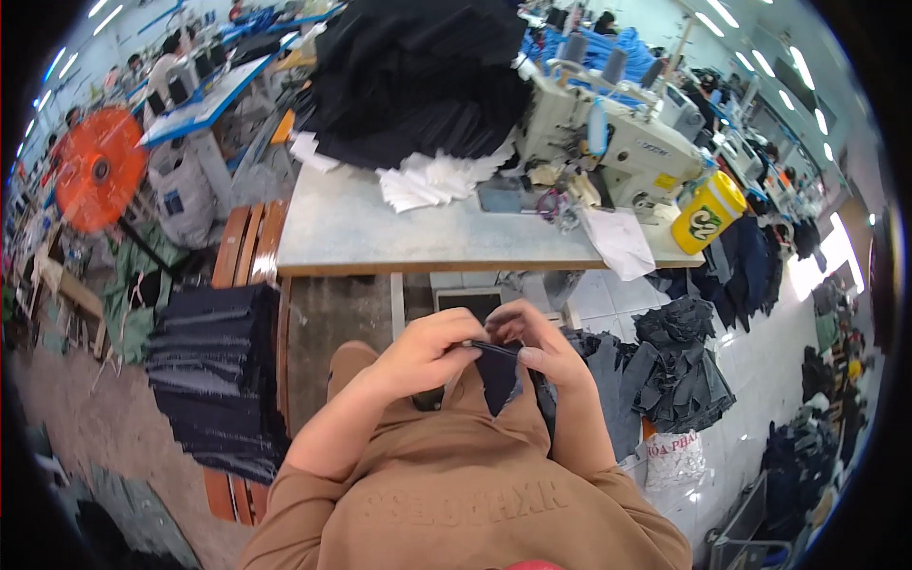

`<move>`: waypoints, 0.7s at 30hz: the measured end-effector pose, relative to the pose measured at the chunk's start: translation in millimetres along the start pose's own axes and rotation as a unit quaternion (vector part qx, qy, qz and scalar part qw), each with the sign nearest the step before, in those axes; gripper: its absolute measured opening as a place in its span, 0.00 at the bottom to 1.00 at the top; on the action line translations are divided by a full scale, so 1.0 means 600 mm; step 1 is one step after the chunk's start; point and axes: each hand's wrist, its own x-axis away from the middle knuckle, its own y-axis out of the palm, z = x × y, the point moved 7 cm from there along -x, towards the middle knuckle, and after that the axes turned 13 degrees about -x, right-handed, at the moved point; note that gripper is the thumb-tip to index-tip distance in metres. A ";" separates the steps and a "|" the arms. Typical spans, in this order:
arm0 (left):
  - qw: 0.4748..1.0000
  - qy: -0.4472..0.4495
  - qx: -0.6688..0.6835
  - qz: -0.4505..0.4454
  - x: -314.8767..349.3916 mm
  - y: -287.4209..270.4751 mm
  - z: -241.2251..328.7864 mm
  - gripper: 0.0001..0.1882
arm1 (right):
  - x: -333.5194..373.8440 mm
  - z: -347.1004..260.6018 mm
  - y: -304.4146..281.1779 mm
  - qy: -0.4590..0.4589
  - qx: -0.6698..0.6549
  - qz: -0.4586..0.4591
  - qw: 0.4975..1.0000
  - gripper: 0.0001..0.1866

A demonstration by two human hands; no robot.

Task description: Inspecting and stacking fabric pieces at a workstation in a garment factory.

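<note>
Above my lap, in front of the table edge, both hands hold a small dark navy piece of cloth (501, 378) with a frayed lower edge. My left hand (432, 350) pinches its upper left corner between thumb and fingers. On the other side my right hand (540, 344) grips the upper right part, fingers curled toward the left hand. The cloth's top edge looks folded, and its pointed end hangs down between the hands. Part of the right fingers lies in shadow behind the cloth.
The worktable (427, 233) bears a big pile of dark cloth (418, 81), white pieces (437, 180), a sewing machine (627, 142) and a yellow tub (708, 214). Stacked dark pieces (217, 375) lie on a wooden bench (249, 237) at left. An orange fan (100, 169) stands beyond; grey cloth bundles (679, 366) lie right.
</note>
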 end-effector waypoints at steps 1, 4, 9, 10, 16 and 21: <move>0.999 -0.022 0.033 0.010 -0.001 -0.007 -0.005 0.07 | 0.001 0.007 -0.003 0.038 -0.031 -0.054 0.997 0.33; 0.943 -0.126 0.287 0.111 0.012 -0.037 -0.040 0.09 | 0.040 0.063 -0.025 0.226 -0.021 -0.096 0.969 0.37; 0.881 -0.136 0.304 0.336 0.079 -0.133 -0.109 0.11 | 0.096 0.115 -0.037 0.258 -0.144 -0.127 0.947 0.22; 0.870 -0.113 0.326 0.353 0.094 -0.144 -0.119 0.11 | 0.096 0.105 -0.036 0.181 -0.176 -0.140 0.957 0.18; 0.960 -0.264 0.076 0.056 0.132 -0.129 -0.172 0.28 | 0.063 0.122 -0.065 0.239 -0.001 0.028 0.970 0.11; 0.970 -0.093 0.208 -0.087 0.064 0.014 -0.128 0.45 | -0.026 0.102 0.021 0.173 0.298 -0.160 0.925 0.12</move>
